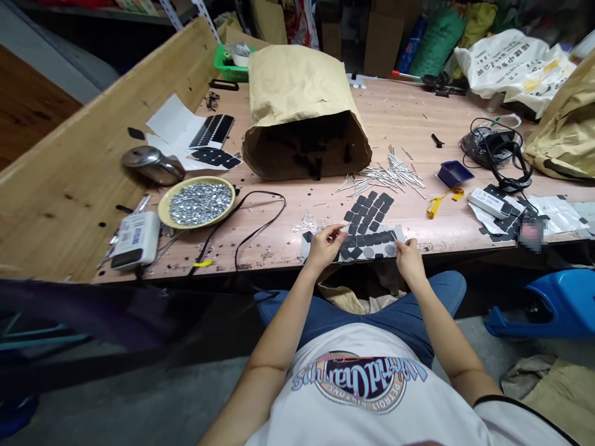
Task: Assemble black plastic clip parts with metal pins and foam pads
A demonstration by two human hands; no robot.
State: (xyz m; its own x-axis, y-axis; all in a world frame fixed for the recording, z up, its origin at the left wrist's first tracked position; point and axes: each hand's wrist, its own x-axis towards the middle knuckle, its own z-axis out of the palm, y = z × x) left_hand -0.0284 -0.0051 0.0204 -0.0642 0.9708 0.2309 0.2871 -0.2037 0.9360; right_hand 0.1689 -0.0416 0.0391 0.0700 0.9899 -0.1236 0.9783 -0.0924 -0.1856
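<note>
Left hand: the left hand (324,248) sits at the near edge of the desk (418,118), its fingers (333,233) bent and pressed together on the upper left of the pad sheet.

Right hand: the right hand (409,261) is beside the near edge, its fingertips (400,248) pinching the sheet's right end; the hands are well apart, with the sheet spanning between them.

Held: a backing sheet of black square pads (357,244), lying flat or nearly so, its lower edge just over the near desk edge. Some spots show grey where pads are missing.

Just beyond: loose black square pads (367,214) lie in a cluster touching the sheet's far edge.

Left of the hands: a small scatter of metal studs (305,221) lies near the left hand; farther left is a yellow dish of metal pieces (198,203) beside a white power bank (136,240).

Far middle: thin metal pins (383,176) lie in a loose heap beside an open brown paper sack (304,118), its mouth facing the person.

Right: a small blue tray (454,174) and a yellow strap (444,200) lie near the pins.
</note>
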